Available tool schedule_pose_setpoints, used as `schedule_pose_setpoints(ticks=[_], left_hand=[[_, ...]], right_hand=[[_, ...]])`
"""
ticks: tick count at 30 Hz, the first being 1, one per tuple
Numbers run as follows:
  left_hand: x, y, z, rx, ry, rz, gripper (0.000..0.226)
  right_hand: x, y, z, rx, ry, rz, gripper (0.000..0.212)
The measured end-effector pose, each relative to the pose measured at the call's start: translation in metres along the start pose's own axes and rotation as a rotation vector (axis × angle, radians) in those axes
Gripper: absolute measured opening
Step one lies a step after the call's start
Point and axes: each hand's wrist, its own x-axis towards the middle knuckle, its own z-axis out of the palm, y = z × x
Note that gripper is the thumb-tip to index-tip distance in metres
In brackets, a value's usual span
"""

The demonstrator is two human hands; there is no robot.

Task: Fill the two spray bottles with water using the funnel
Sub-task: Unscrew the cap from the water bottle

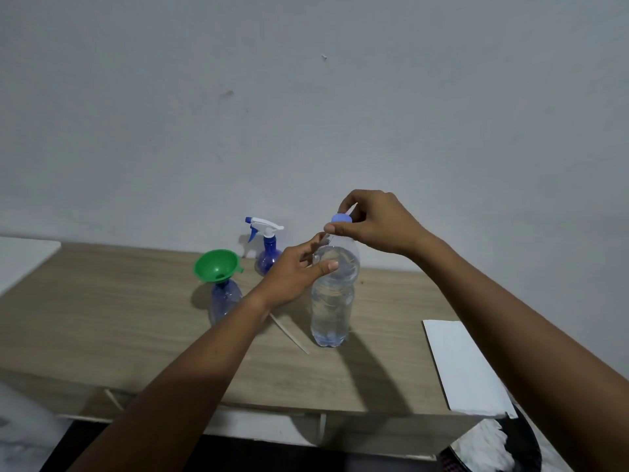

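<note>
A clear plastic water bottle point(332, 301) stands upright on the wooden table point(102, 318), nearly full. My left hand point(296, 272) holds its shoulder, thumb in front and fingers behind. My right hand point(371, 221) pinches the bottle's blue cap point(340, 218) from above. To the left, a green funnel point(216, 265) sits in the neck of an open blue spray bottle point(223, 301). Behind it stands a second blue spray bottle point(269, 255) with its white trigger head point(263, 224) on.
A thin white tube point(289, 332) lies on the table left of the water bottle. A white board point(466, 366) lies at the table's right front. Another white surface point(23, 257) sits at the far left. A plain wall rises just behind the table.
</note>
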Motion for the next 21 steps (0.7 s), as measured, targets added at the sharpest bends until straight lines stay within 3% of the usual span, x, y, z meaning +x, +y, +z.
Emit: schedule_pose_setpoints(ticks=[4,7,11,16,21], left_hand=[[0.000,0.001,0.000,0.014,-0.002,0.001,0.072],[-0.001,0.002,-0.001,0.006,-0.023,0.000,0.068],[-0.003,0.004,-0.001,0.004,-0.038,-0.002,0.074],[-0.005,0.008,-0.002,0.022,-0.052,0.002,0.064],[-0.003,0.006,-0.003,-0.012,-0.057,-0.003,0.074]], right_hand=[[0.001,0.000,0.011,-0.026,0.081,0.025,0.035],[0.001,0.002,0.003,-0.007,-0.049,-0.062,0.016],[0.004,0.004,-0.014,0.024,-0.230,-0.053,0.019],[0.001,0.003,-0.003,0.061,-0.077,0.018,0.034],[-0.004,0.005,0.002,0.104,-0.040,-0.002,0.017]])
